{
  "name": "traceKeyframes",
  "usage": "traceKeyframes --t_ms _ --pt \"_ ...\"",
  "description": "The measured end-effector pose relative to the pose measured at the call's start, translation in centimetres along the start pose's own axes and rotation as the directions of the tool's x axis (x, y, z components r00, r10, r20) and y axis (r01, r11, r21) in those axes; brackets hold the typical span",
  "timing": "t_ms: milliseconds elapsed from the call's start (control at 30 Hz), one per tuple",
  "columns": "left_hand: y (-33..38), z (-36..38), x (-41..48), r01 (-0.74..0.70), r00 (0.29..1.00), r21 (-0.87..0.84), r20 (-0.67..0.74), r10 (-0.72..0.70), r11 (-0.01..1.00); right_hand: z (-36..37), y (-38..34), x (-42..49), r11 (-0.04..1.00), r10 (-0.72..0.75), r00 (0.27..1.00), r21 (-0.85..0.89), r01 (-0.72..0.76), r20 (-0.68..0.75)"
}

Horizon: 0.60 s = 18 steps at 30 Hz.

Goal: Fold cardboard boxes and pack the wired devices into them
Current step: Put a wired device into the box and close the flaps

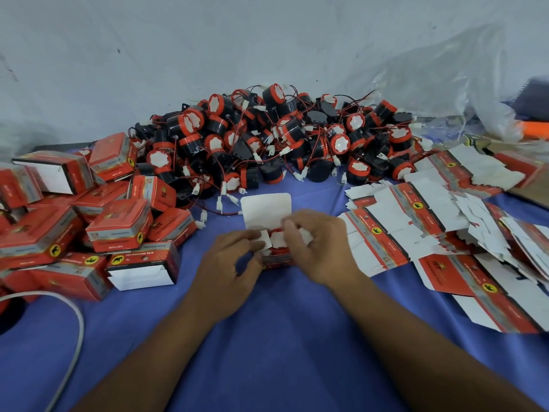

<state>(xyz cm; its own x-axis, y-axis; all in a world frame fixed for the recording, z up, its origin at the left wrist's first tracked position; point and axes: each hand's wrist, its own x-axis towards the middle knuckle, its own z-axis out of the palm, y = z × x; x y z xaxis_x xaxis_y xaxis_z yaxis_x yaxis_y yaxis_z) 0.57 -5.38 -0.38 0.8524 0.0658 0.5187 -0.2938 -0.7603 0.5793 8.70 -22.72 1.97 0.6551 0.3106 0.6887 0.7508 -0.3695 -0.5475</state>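
1. Small red printed cardboard box [277, 258] stands on the blue cloth-covered table [267, 337], white lid flap up.
2. Left hand [234, 260] pinches its left side flap.
3. Right hand [319, 245] pinches the right flap.
4. A red-and-black round wired device [277, 249] sits inside, between both hands.

Soft, even, slightly dim light with a cool cast; faint shadows lie under the hands on the blue cloth-covered desk [267, 337]. Wide-angle bending curves the edges; the far right corner is smeared, details soft.

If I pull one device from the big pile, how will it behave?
Probably it drags neighbours along: in the pile thin red wires cross between units. Each device looks round, so once freed it may roll on the blue cloth. Likely light.
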Motion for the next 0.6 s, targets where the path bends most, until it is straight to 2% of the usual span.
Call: traceKeyframes --t_ms 67,100,133,200,233,267,333,400,533,600 --pt "0.0 0.1 0.1 0.009 1.0 -0.007 0.002 -0.009 1.0 -0.5 0.6 0.5 0.991 0.121 0.981 -0.04 -0.128 -0.152" --pt "0.0 0.1 0.2 0.009 1.0 -0.01 -0.003 -0.009 1.0 -0.7 1.0 0.8 0.968 0.249 0.957 0.025 -0.248 -0.151" --pt "0.0 0.2 0.2 0.013 1.0 -0.012 -0.008 -0.013 1.0 -0.9 1.5 0.9 0.909 0.406 0.908 0.146 -0.39 -0.103" --pt "-0.1 0.4 0.2 0.048 0.999 -0.03 -0.006 -0.048 0.998 -0.8 1.9 1.1 0.676 0.629 0.772 0.424 -0.603 0.095" --pt "-0.3 0.3 0.2 0.077 0.997 -0.049 0.001 -0.077 0.996 -0.8 1.9 1.1 0.568 0.665 0.726 0.511 -0.644 0.176" --pt "-0.4 0.3 0.2 0.105 0.994 -0.073 0.011 -0.105 0.992 -0.7 1.8 1.1 0.5 0.663 0.711 0.57 -0.652 0.232" --pt "-0.4 0.0 0.3 0.126 0.992 -0.132 0.048 -0.12 0.983 -0.4 1.8 1.1 0.44 0.592 0.742 0.646 -0.624 0.313" --pt "-0.2 -0.1 0.4 0.136 0.989 -0.202 0.079 -0.122 0.97 0.0 1.8 0.7 0.511 0.491 0.795 0.62 -0.595 0.358" --pt "-0.1 -0.2 0.3 0.136 0.991 -0.241 0.04 -0.131 0.961 0.8 2.1 0.0 0.792 0.399 0.853 0.341 -0.506 0.337" --pt "-0.2 -0.3 0.2 0.131 0.991 -0.26 0.029 -0.128 0.957 1.0 1.6 0.1 0.84 0.367 0.875 0.292 -0.458 0.317"
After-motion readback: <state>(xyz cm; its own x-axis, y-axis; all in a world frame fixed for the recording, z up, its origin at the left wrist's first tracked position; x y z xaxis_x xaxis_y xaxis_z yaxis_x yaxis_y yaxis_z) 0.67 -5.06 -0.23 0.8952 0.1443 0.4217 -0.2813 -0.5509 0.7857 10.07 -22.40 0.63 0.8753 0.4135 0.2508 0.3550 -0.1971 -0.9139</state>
